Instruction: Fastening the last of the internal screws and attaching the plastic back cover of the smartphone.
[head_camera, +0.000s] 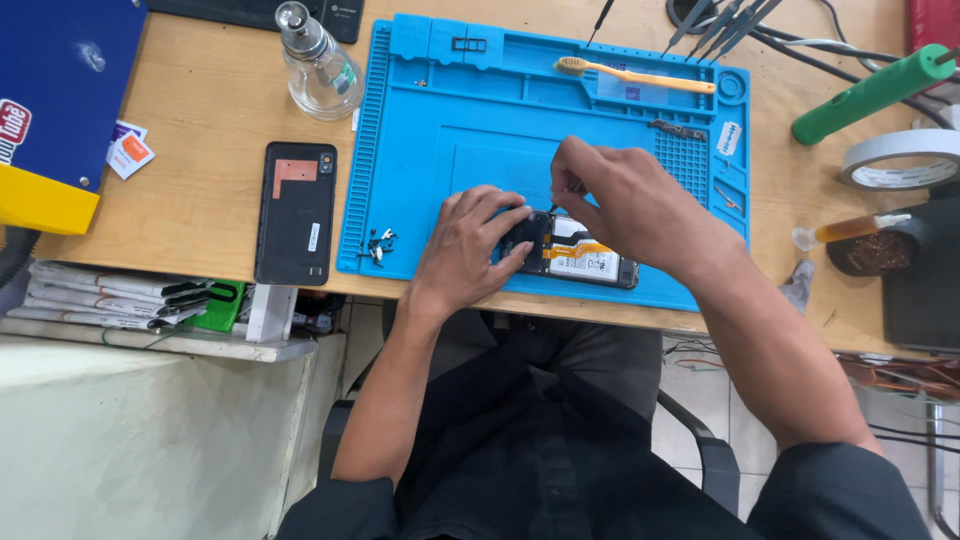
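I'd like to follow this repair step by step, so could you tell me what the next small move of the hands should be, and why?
Probably lift the tool tip gently, while the left hand keeps pressing the phone flat. The right hand pinches a thin tool whose tip sits at the opened phone's upper end, beside the orange flex cable. Loose screws already lie on the blue mat, so the inner parts seem free.

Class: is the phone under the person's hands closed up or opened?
Opened: the phone shows its battery and an orange ribbon cable; a black back cover lies apart on the table.
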